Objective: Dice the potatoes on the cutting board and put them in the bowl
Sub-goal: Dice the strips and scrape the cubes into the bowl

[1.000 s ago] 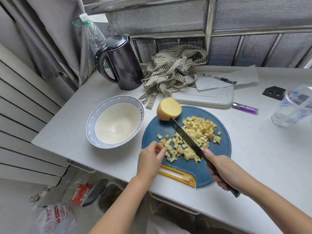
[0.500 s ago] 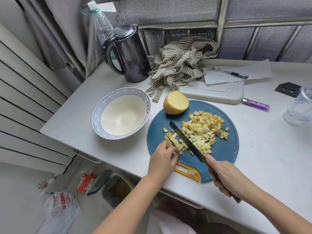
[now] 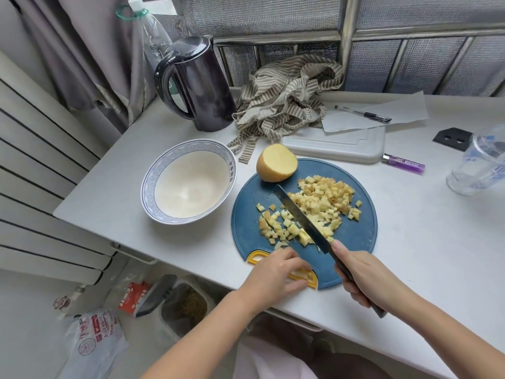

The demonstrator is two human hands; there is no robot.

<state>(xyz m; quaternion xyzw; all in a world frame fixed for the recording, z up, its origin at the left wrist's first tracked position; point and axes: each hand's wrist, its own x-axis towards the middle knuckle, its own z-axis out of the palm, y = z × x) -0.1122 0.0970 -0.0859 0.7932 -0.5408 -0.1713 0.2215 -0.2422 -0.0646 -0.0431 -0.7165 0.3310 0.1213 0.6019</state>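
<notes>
A round blue cutting board [image 3: 360,236] with a yellow handle lies near the table's front edge. Diced potato [image 3: 323,199] is heaped on its right half, with looser cubes on the left. A half potato [image 3: 276,163] stands at the board's far left edge. My right hand [image 3: 363,274] grips the handle of a dark knife [image 3: 299,217], whose blade lies across the dice, tip pointing away and left. My left hand [image 3: 276,274] rests over the board's yellow handle, fingers curled; I cannot tell whether it holds it. The empty blue-rimmed bowl [image 3: 149,187] stands left of the board.
Behind the bowl stands a dark kettle [image 3: 196,86], with a striped cloth [image 3: 287,97] to its right. A white board [image 3: 338,144], a purple lighter [image 3: 404,164], a pen on paper [image 3: 363,114] and a clear plastic cup [image 3: 481,162] lie toward the right. A radiator is at left.
My left hand has drawn back from the loose cubes to the board's yellow handle. The knife has stayed lying across the dice.
</notes>
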